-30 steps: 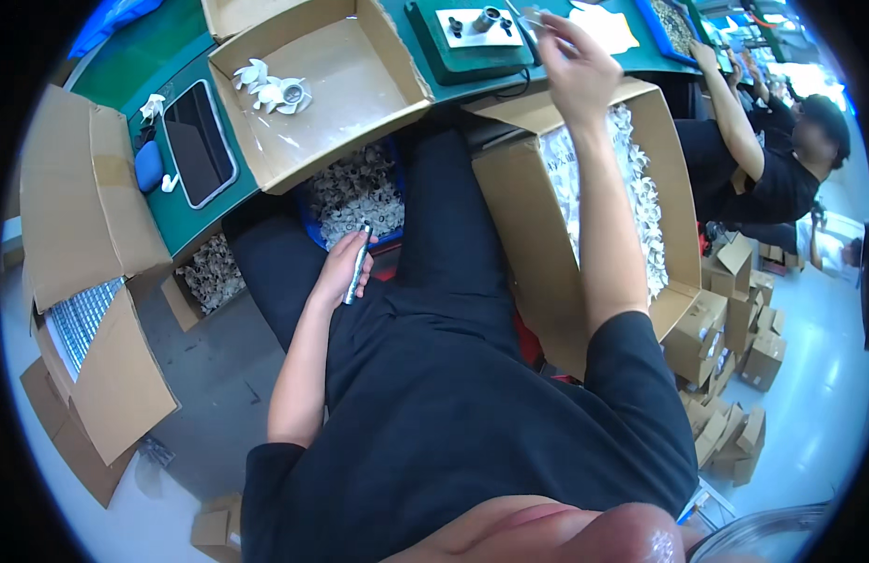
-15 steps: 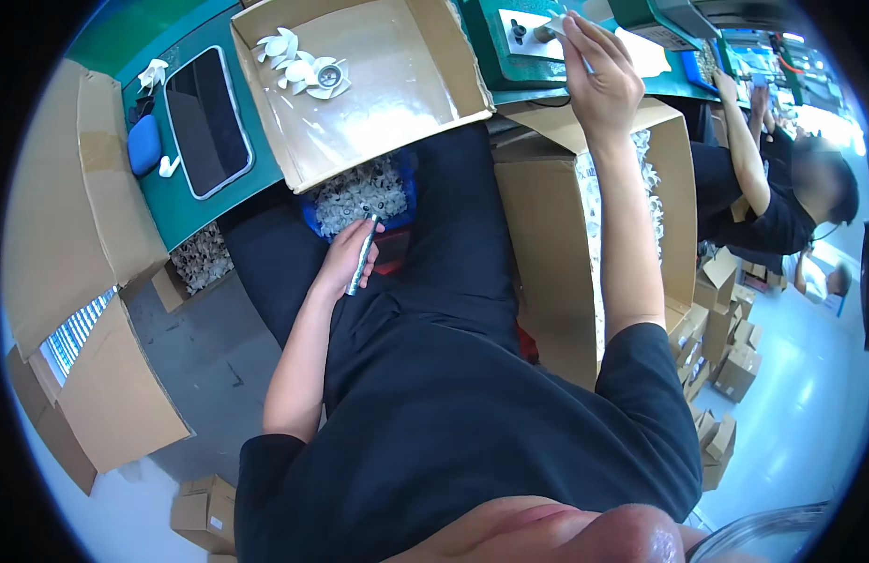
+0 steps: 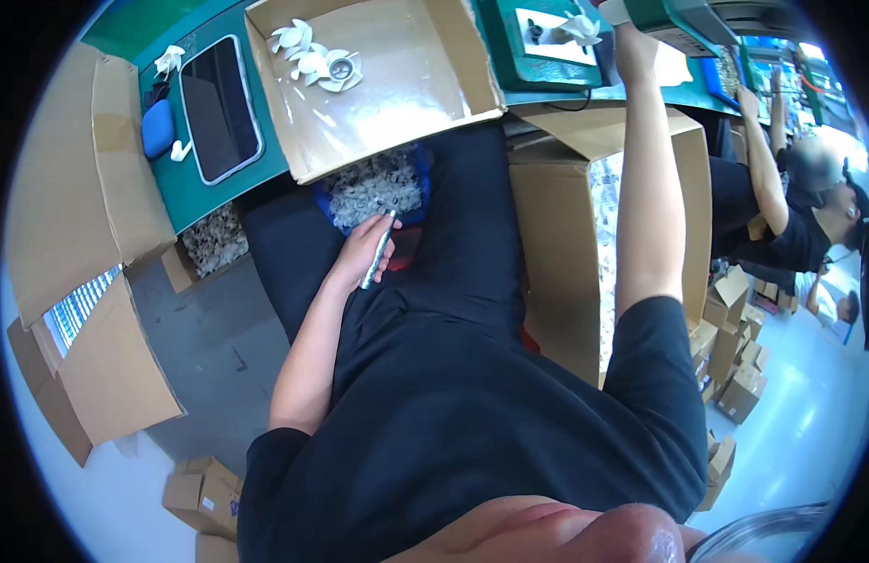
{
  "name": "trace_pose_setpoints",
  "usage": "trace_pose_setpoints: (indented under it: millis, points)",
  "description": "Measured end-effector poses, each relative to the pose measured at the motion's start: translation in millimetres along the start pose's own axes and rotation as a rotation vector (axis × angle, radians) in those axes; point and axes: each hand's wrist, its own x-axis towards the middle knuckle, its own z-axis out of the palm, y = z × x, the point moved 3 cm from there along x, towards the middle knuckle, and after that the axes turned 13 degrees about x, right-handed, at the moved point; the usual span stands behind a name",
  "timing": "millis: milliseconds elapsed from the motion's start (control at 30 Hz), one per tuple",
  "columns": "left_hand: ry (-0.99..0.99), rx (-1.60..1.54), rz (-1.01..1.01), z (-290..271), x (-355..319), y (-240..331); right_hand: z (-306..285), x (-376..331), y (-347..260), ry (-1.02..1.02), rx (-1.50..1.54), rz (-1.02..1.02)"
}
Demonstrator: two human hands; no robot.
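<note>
My left hand (image 3: pixel 359 255) rests on my lap, closed around a thin silver rod-like tool (image 3: pixel 379 248), just below a blue bin of small white parts (image 3: pixel 373 188). My right hand (image 3: pixel 633 45) is stretched far up to the green bench, beside a green fixture with a white plate (image 3: pixel 537 42) on which lies a white fan impeller (image 3: pixel 581 28). Its fingers run under a green machine part at the top edge, so what they hold is hidden. An open cardboard box (image 3: pixel 397 141) on the bench holds a few white fan impellers (image 3: pixel 312 58).
A dark tablet (image 3: pixel 219 108) and a blue pouch (image 3: pixel 158 129) lie on the bench at left. A tall carton of white parts (image 3: pixel 556 235) stands at my right, open cartons (image 3: pixel 87 197) at my left. A co-worker (image 3: pixel 809 216) sits far right, with small boxes (image 3: pixel 734 375) on the floor.
My right hand has moved up and to the right, from the fan on the fixture toward the green machine part. The left hand stays on my lap with the tool.
</note>
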Motion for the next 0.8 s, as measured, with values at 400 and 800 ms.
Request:
trace_pose_setpoints:
  millis: [400,800]
  points:
    - [0.072,-0.083,0.037,-13.4,-9.6,-11.9,-26.4,-41.7,-137.9,-0.1,1.297,0.105]
    - [-0.323,-0.212,0.405,11.3,-68.9,49.4,-76.1,-72.7,-271.6,0.172,0.513,-0.385]
